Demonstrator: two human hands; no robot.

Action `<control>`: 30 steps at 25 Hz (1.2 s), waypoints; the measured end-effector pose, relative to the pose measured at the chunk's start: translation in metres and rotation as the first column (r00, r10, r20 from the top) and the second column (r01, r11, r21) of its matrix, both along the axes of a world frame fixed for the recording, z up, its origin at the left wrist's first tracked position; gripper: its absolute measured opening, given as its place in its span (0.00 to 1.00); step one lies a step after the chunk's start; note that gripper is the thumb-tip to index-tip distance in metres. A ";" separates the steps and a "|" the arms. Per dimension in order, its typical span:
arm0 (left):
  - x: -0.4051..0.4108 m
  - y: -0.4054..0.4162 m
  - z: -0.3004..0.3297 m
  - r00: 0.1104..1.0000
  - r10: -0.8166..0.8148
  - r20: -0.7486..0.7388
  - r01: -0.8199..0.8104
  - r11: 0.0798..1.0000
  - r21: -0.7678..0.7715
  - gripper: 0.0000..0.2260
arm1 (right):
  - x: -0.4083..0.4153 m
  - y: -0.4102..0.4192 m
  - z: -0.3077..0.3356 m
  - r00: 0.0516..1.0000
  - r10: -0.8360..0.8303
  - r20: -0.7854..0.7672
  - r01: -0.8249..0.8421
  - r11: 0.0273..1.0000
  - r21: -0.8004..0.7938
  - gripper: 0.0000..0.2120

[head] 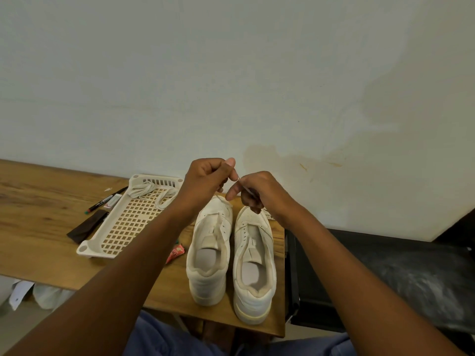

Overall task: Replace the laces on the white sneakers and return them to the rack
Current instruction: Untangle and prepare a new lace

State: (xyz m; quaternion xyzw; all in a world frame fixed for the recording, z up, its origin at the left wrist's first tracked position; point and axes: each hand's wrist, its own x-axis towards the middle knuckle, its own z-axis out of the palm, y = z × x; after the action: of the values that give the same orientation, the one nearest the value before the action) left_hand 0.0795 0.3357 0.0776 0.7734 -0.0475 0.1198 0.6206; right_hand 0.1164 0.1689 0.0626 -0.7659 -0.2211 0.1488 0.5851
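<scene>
Head view: left hand [205,179] and right hand [259,192] raised together above the toes of two white sneakers, fingers of both curled and pinching a thin lace [243,186] stretched between them. Below, left sneaker [209,253] and right sneaker [254,263] side by side, heels toward the camera, near the right end of a wooden table [38,227]. Further left, a cream slotted rack [128,222] flat on the table with more laces [151,192] at its far end, pens [106,199] and a dark pouch [86,226] just beyond.
</scene>
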 end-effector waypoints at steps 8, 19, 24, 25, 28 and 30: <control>0.008 0.006 -0.015 0.996 -0.091 -0.005 0.090 0.976 0.198 0.15 | 0.003 -0.020 0.028 0.865 0.324 -0.382 0.036 0.720 0.693 0.19; 0.001 -0.002 -0.012 0.930 -0.362 -0.067 0.366 0.895 0.255 0.13 | 0.021 -0.036 0.023 0.942 -0.183 -0.280 0.330 0.653 0.682 0.21; 0.003 0.007 -0.002 0.988 -0.118 0.103 0.131 0.984 -0.122 0.14 | 0.007 -0.017 0.013 0.972 -0.229 0.045 0.227 0.973 0.049 0.26; 0.005 0.010 -0.002 0.993 -0.057 0.100 0.072 0.986 -0.148 0.15 | 0.003 -0.013 0.014 0.989 -0.144 0.020 0.144 0.990 -0.013 0.29; 0.009 0.016 -0.007 0.993 0.094 0.075 -0.090 0.995 -0.052 0.16 | -0.004 -0.009 0.022 0.994 0.026 -0.106 -0.024 0.999 0.022 0.31; 0.011 0.018 -0.012 0.991 0.105 0.078 -0.113 0.988 0.105 0.15 | -0.005 -0.009 0.030 0.964 0.137 -0.228 -0.071 0.959 0.274 0.25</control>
State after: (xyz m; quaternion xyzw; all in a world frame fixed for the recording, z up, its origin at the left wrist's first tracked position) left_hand 0.0905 0.3532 0.0652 0.8029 -0.0339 0.1787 0.5676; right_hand 0.1114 0.1597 0.0922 -0.6445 -0.2055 0.2420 0.6956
